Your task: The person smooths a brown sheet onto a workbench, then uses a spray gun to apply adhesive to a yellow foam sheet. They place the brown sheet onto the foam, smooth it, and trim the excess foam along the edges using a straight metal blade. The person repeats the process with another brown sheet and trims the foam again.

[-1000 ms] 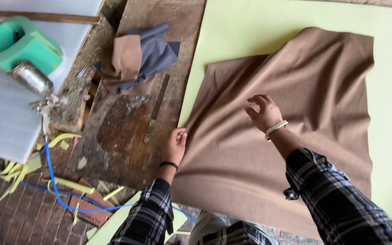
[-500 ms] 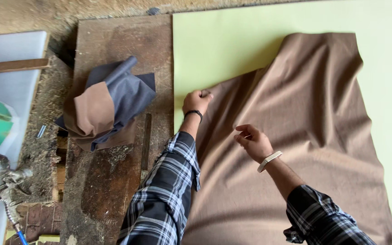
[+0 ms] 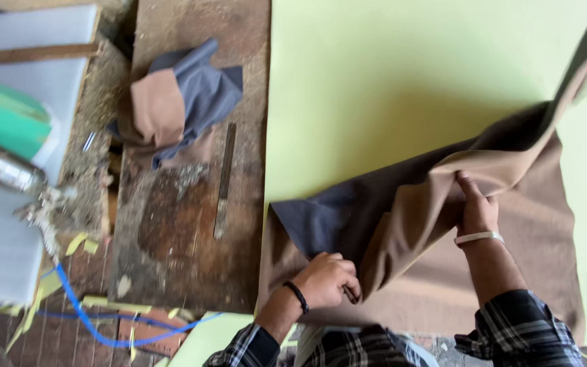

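A large brown sheet of fabric [image 3: 511, 197] with a dark grey underside lies on a pale green board [image 3: 375, 88]. Its far edge is folded back toward me, showing the grey side. My left hand [image 3: 327, 278], with a black band at the wrist, grips the folded fabric near its left corner. Gripping the fold near the middle is my right hand [image 3: 477, 207], which wears a white band. Both sleeves are plaid.
A worn wooden workbench [image 3: 191, 238] lies left of the board with a metal ruler [image 3: 224, 180] and a brown and grey fabric scrap [image 3: 178, 102]. Further left are a green tape dispenser [image 3: 1, 119], a metal spray gun [image 3: 15, 177] and a blue hose [image 3: 90, 319].
Both hands have taken hold of the fabric and pulled its far part back toward me, exposing the grey underside. The camera has moved closer and shifted.
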`<state>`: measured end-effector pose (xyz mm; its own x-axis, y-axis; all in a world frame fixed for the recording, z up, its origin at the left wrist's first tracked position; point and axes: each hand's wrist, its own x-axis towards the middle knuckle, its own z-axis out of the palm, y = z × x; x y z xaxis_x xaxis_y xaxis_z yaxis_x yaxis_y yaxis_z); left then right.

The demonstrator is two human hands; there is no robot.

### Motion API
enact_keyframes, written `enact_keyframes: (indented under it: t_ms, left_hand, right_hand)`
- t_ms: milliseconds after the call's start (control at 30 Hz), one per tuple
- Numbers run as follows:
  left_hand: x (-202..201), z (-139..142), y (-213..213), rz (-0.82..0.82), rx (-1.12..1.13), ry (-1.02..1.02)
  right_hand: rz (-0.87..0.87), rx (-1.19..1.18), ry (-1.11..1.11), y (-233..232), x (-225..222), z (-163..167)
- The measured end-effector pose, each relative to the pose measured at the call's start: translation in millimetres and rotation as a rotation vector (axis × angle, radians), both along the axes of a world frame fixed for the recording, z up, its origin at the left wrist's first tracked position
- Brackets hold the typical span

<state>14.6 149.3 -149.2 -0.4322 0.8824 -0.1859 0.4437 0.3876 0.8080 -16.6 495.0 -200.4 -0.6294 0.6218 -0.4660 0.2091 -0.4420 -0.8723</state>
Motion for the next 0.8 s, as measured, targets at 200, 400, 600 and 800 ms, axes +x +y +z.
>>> enact_keyframes:
  t_ms: [200, 400, 600, 800]
  left_hand:
    - [75.0, -2.5, -28.1, 0.137, -0.124, 0.053]
    - [139.1, -18.6, -53.4, 0.379, -0.401, -0.015]
    - [157.6, -42.9, -45.5, 0.597, -0.353, 0.047]
    - [82.4, -62.1, 57.1, 0.916, 0.036, 0.156]
  right_hand:
    - [0.045, -0.513, 0.212, 32.2, 134.2, -70.1]
    - [0.123, -0.582, -0.052, 14.7, 262.5, -72.3]
    - [0.434, -0.307, -0.412, 17.4, 270.8, -40.2]
    - [0.547, -0.192, -0.536, 28.4, 261.4, -41.1]
